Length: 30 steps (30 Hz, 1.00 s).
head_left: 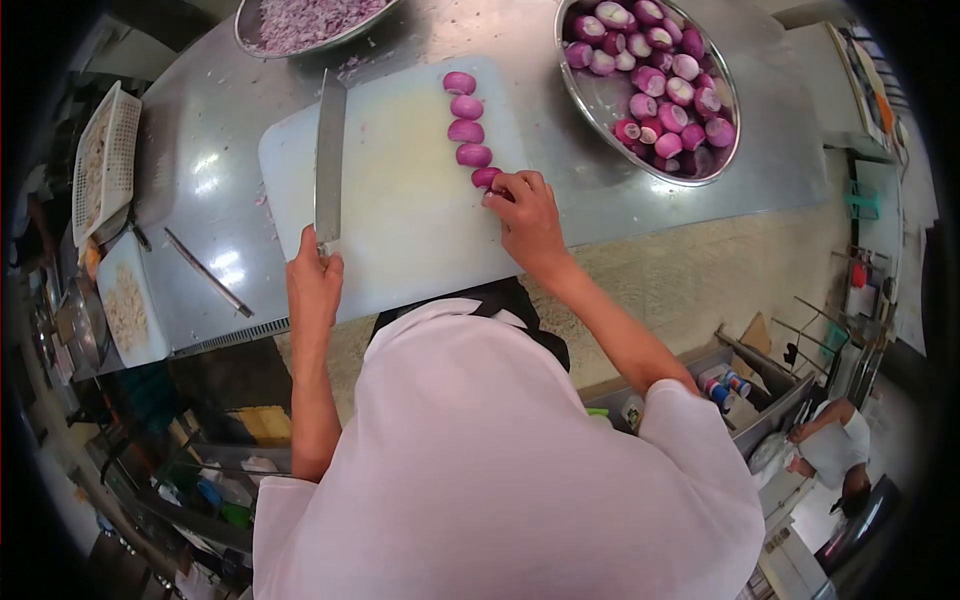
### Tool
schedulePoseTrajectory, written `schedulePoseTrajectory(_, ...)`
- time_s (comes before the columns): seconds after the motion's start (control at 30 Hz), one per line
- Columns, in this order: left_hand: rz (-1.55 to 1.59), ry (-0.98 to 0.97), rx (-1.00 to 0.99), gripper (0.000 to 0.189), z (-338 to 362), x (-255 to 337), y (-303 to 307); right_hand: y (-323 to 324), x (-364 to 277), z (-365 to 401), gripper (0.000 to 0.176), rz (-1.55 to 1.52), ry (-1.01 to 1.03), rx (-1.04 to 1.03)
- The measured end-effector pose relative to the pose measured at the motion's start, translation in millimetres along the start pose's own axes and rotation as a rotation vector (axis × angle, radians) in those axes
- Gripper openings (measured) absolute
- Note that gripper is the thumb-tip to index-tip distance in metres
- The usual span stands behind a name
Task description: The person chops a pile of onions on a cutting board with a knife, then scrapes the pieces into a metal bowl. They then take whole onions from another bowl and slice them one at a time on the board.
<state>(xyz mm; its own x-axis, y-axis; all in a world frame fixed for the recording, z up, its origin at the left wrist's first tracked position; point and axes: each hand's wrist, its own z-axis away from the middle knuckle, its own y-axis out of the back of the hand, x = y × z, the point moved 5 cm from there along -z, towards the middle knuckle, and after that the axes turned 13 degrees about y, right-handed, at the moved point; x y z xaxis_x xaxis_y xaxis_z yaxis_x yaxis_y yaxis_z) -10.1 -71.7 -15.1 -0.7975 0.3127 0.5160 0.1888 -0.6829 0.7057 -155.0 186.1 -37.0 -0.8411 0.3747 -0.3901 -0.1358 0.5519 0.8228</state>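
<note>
My left hand (314, 282) is closed round the handle of a large knife (329, 160), whose blade points away from me over the left part of the white cutting board (400, 230). Peeled purple onion pieces (466, 130) lie in a line on the board's right side. At the near end of that line, my right hand (525, 215) has its bent fingers on the nearest onion piece (486, 177), which they partly hide. A metal bowl (735, 130) at the right holds several peeled onions.
Chopped onion fills a bowl (245, 35) at the far edge. On the left are a steel rod (208, 271), a white basket (125, 150) and a second board (150, 330) with pale pieces. Another person (835, 445) is at the lower right.
</note>
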Motion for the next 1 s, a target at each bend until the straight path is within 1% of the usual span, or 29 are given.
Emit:
schedulePoseTrajectory(0.03, 0.001, 0.007, 0.004, 0.037, 2, 1, 0, 11, 5, -4, 0.021, 0.011, -0.001, 0.0)
schedulePoseTrajectory(0.1, 0.01, 0.011, 0.011, 0.038, 1, 4, 0, 44, 13, -18, 0.022, -0.13, 0.06, 0.158)
schedulePoseTrajectory(0.17, -0.014, 0.02, -0.012, 0.04, 2, 2, 1, 83, 61, -24, 0.023, 0.105, -0.02, 0.286)
schedulePoseTrajectory(0.2, -0.012, 0.024, -0.01, 0.04, 0, -2, 0, 110, 87, -29, 0.026, 0.134, -0.038, 0.356)
schedulePoseTrajectory(0.27, -0.065, -0.035, 0.039, 0.043, -5, -7, -2, 132, 156, -32, 0.032, 0.197, -0.381, -0.016)
schedulePoseTrajectory(0.3, -0.063, -0.037, 0.045, 0.043, -6, -8, -2, 128, 183, -29, 0.031, 0.212, -0.392, -0.163)
schedulePoseTrajectory(0.33, -0.072, -0.06, 0.052, 0.044, -6, -7, -3, 118, 207, -21, 0.031, 0.227, -0.401, -0.31)
schedulePoseTrajectory(0.37, -0.077, -0.081, 0.062, 0.045, -5, -5, -3, 111, 227, -10, 0.031, 0.229, -0.391, -0.307)
schedulePoseTrajectory(0.43, -0.07, -0.07, 0.048, 0.046, -3, 0, 0, 77, 246, 1, 0.032, 0.31, 0.015, -0.545)
schedulePoseTrajectory(0.47, -0.07, -0.06, 0.026, 0.046, -2, 1, 1, 70, 256, 2, 0.033, 0.388, -0.068, -0.608)
schedulePoseTrajectory(0.5, -0.062, -0.034, 0.05, 0.046, -2, -1, 2, 73, 257, -2, 0.033, 0.395, -0.121, -0.618)
schedulePoseTrajectory(0.53, -0.065, -0.065, 0.055, 0.045, -1, -1, 1, 90, 228, -15, 0.033, 0.331, -0.176, -0.586)
schedulePoseTrajectory(0.57, -0.067, -0.097, 0.061, 0.045, -1, 0, 2, 98, 228, -21, 0.039, 0.339, -0.322, -0.624)
schedulePoseTrajectory(0.6, -0.053, -0.066, 0.094, 0.045, -2, 1, 4, 114, 224, -22, 0.046, 0.108, -0.33, -0.331)
schedulePoseTrajectory(0.63, -0.056, -0.087, 0.087, 0.042, -1, 4, 4, 121, 230, -26, 0.05, 0.056, -0.343, -0.205)
schedulePoseTrajectory(0.67, -0.067, -0.105, 0.072, 0.04, 3, 3, 3, 140, 174, -56, 0.048, -0.02, -0.487, -0.182)
schedulePoseTrajectory(0.7, -0.066, -0.073, 0.092, 0.04, 3, 1, 4, 138, 160, -62, 0.044, -0.047, -0.319, 0.012)
schedulePoseTrajectory(0.77, -0.041, -0.095, 0.078, 0.037, 3, 3, 2, 110, 86, -95, 0.043, -0.174, -0.055, 0.116)
schedulePoseTrajectory(0.83, -0.057, -0.091, 0.083, 0.037, 4, 5, 4, 42, 35, -110, 0.045, -0.653, -0.135, 0.04)
schedulePoseTrajectory(0.87, -0.055, -0.096, 0.07, 0.035, 2, 5, 3, 13, 6, -116, 0.046, -0.543, -0.09, -0.067)
schedulePoseTrajectory(0.9, -0.053, -0.1, 0.058, 0.034, 2, 5, 3, -21, -14, -119, 0.045, -0.631, -0.095, -0.127)
schedulePoseTrajectory(0.93, -0.054, -0.1, 0.063, 0.034, 4, 6, 6, -45, -30, -121, 0.044, -0.547, -0.022, -0.166)
schedulePoseTrajectory(0.97, -0.03, -0.084, 0.035, 0.033, 7, 9, 10, -64, -39, -122, 0.042, -0.466, 0.052, -0.206)
schedulePoseTrajectory(1.0, -0.004, -0.067, 0.008, 0.032, 12, 12, 14, -75, -37, -119, 0.042, -0.472, 0.059, -0.206)
